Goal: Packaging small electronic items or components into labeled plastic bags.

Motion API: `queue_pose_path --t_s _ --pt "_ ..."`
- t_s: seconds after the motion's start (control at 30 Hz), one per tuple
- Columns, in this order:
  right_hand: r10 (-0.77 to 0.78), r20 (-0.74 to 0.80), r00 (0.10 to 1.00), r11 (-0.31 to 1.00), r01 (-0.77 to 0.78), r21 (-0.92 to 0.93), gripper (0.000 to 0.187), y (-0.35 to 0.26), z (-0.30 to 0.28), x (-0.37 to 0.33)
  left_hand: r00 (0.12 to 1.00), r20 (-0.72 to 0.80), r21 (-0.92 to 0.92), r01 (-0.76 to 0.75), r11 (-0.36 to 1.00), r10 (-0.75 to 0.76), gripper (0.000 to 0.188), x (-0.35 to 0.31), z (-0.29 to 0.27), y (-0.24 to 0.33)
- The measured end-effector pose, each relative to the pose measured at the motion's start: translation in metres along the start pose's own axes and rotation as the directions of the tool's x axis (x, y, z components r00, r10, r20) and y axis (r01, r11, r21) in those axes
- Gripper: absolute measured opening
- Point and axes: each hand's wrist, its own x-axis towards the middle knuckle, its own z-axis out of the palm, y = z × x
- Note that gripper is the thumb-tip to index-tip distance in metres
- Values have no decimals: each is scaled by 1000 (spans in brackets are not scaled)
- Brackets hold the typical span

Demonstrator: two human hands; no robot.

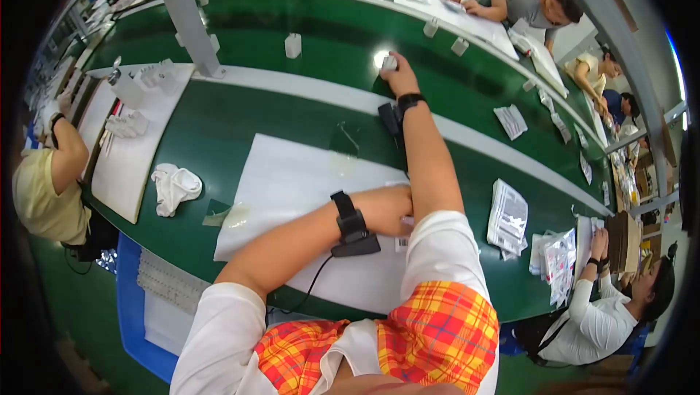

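Observation:
Stretched far forward, my right hand [400,76] grips a small white block [389,64] over the green conveyor belt [332,60]. Similar white blocks, one of them a white block [292,45] to the left, stand along the belt. My left hand [390,210] is low over the white sheet [270,176] on the near green table, crossing beneath my right forearm. That forearm hides its fingers, so their hold does not show. Beside it, part of a white piece with a printed label [401,243] peeks out. Both wrists wear black straps with small black units.
A white cloth glove [175,188] lies left of the sheet. Silver printed pouches [507,216] are stacked on the right, near more plastic packets [555,260]. A grey post [186,20] and a pale rail [292,89] border the belt. Co-workers sit left, right and across.

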Motion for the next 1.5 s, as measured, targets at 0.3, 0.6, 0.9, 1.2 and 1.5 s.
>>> queue_pose_path --t_s 0.3,0.6,0.9,1.2,1.5 --pt "96 147 984 874 -154 462 43 -116 -120 -131 990 102 190 75 979 -95 52 -5 -14 -8" --pt "101 -16 995 964 -94 248 60 -127 -143 -334 996 19 374 79 924 -93 55 -8 -6 18" --pt "-285 132 949 836 314 -450 58 -124 -141 -365 920 -195 533 391 750 -341 44 16 24 41" --pt "-134 -25 991 844 101 -528 47 -126 -112 -369 942 -286 369 279 887 -178 41 6 37 38" --pt "187 207 960 957 -131 -257 31 -108 -118 -329 929 -308 559 351 751 -205 61 -1 29 27"
